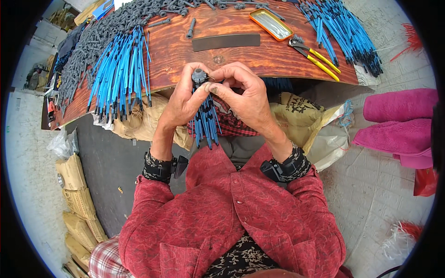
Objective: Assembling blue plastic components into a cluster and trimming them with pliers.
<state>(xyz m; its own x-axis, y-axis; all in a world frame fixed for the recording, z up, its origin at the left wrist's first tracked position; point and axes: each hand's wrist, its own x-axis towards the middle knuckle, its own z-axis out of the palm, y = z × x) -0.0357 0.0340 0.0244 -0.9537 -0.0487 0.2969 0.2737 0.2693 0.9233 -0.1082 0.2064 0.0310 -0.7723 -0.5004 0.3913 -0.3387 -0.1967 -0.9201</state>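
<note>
Just off the near edge of the wooden table, my left hand (pixel 180 103) is closed around a ribbed grey plastic fitting (pixel 199 75). A bundle of blue rods with black tips (pixel 206 124) hangs below the fitting, over my lap. My right hand (pixel 248 95) is beside it, thumb and index finger pinched together close to the fitting's side. Whatever sits in that pinch is too small to make out. My fingers hide the part where the rods meet the fitting.
On the wooden table (pixel 171 60) lie many grey fittings (pixel 102 51), blue rods at left (pixel 121 72) and right (pixel 345 30), a dark strip (pixel 226 42), an orange-rimmed tray (pixel 271 24) and yellow-handled pliers (pixel 320 62). Sacks (pixel 296 111) stand beneath; pink cushions (pixel 394 134) are at right.
</note>
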